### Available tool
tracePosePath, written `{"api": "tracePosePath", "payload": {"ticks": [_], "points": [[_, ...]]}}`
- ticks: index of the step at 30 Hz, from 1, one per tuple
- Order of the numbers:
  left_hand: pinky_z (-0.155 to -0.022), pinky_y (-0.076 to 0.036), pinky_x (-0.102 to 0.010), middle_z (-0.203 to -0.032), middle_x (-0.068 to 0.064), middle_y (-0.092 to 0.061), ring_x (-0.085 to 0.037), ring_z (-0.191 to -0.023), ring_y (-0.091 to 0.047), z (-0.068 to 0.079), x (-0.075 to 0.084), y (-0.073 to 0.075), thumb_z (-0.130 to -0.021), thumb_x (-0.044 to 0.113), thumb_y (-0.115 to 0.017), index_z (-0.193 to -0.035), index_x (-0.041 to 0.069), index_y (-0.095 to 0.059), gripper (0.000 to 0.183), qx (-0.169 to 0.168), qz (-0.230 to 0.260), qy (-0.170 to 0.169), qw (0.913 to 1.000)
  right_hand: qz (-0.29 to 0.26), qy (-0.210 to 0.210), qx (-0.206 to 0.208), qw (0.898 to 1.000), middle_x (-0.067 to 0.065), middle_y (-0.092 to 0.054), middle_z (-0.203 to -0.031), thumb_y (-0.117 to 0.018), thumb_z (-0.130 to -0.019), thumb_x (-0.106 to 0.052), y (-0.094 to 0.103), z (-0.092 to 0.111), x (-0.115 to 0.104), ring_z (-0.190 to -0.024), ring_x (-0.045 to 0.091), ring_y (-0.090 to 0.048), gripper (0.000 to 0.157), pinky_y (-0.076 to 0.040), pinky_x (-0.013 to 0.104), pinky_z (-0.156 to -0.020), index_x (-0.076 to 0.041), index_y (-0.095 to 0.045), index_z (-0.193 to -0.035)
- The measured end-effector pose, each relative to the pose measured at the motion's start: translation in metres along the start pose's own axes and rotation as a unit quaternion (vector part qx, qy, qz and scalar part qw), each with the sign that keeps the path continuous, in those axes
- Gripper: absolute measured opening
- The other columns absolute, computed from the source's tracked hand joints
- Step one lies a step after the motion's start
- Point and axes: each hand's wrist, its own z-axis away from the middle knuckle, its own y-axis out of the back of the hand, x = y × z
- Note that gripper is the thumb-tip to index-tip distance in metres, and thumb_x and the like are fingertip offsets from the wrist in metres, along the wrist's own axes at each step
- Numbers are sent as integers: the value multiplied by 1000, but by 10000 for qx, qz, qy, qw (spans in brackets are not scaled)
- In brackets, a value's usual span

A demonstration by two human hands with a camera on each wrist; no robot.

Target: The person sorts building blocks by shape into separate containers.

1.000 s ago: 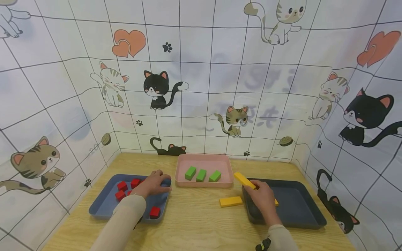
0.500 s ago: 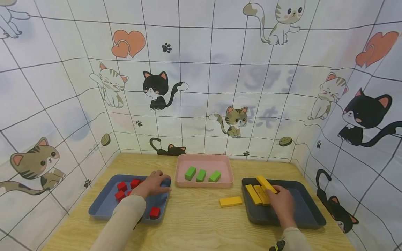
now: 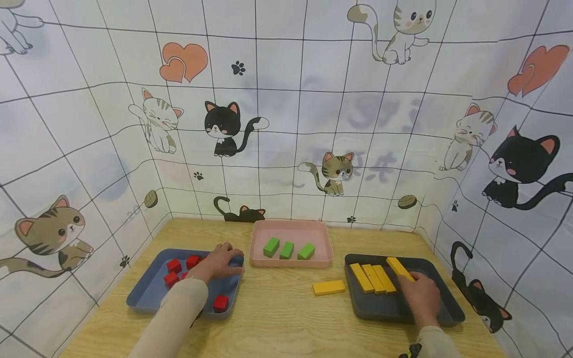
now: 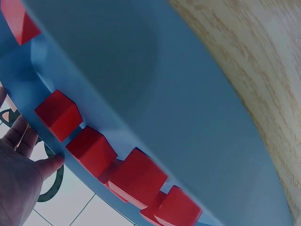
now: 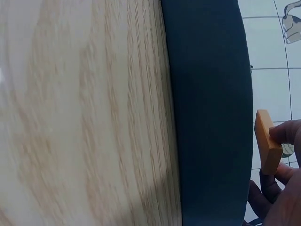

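Observation:
In the head view my right hand (image 3: 423,297) pinches one end of a yellow block (image 3: 398,267) between thumb and fingers, over the dark grey tray (image 3: 445,301). The block's long shape also shows in the right wrist view, gripped near the frame's edge. Left of it, several yellow blocks (image 3: 372,278) lie side by side in the tray. My left hand (image 3: 218,263) hangs over the far right part of the blue tray (image 3: 145,293), fingers loosely bent and holding nothing. Red cubes (image 3: 174,265) lie in that tray, some hidden behind the hand and forearm.
A single yellow block (image 3: 329,288) lies on the wooden table (image 3: 286,323) left of the grey tray. At the back stands a pink tray (image 3: 291,229) with three green blocks (image 3: 287,250). A cat-patterned cloth (image 3: 282,124) encloses the table's back and sides.
My right hand has carried a yellow block rightward into the grey tray, set it beside the others, then shifted further right with another yellow block. My left hand stays in place.

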Motion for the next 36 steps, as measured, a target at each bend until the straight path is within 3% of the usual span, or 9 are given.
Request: {"api": "tracePosePath", "payload": {"ticks": [6, 13, 18, 36], "points": [[-95, -43, -56, -126, -13, -48, -34, -118, -44, 1, 0, 0, -87, 41, -75, -131, 19, -61, 51, 14, 7, -15, 10000, 108, -129, -76, 9998, 32, -55, -127, -57, -93, -35, 5, -1, 3, -106, 51, -54, 56, -44, 59, -79, 7, -54, -130], [-95, -43, -56, -128, -14, -48, -34, -119, -44, 1, 1, 0, -87, 41, -74, -131, 20, -61, 51, 10, 22, -34, 10000, 214, 62, -132, 9997, 37, -46, -133, -53, -98, -40, 3, 1, 0, -116, 56, -46, 66, -40, 66, -88, 9, -41, -141], [-94, -44, -56, -127, -14, -48, -34, -118, -44, 1, 1, 1, -87, 41, -74, -132, 19, -61, 51, 15, 52, -49, 10000, 97, 204, -48, 9997, 35, -47, -133, -52, -98, -33, -1, 2, -5, -117, 54, -47, 59, -39, 65, -92, 10, -44, -138], [-96, -42, -56, -126, -13, -48, -34, -118, -44, -1, -1, 0, -87, 42, -74, -131, 19, -61, 51, 23, 13, -30, 10000, -40, 274, -214, 9994, 35, -48, -135, -56, -96, -30, -10, 10, -18, -119, 53, -47, 57, -38, 63, -95, 10, -48, -136]]}}
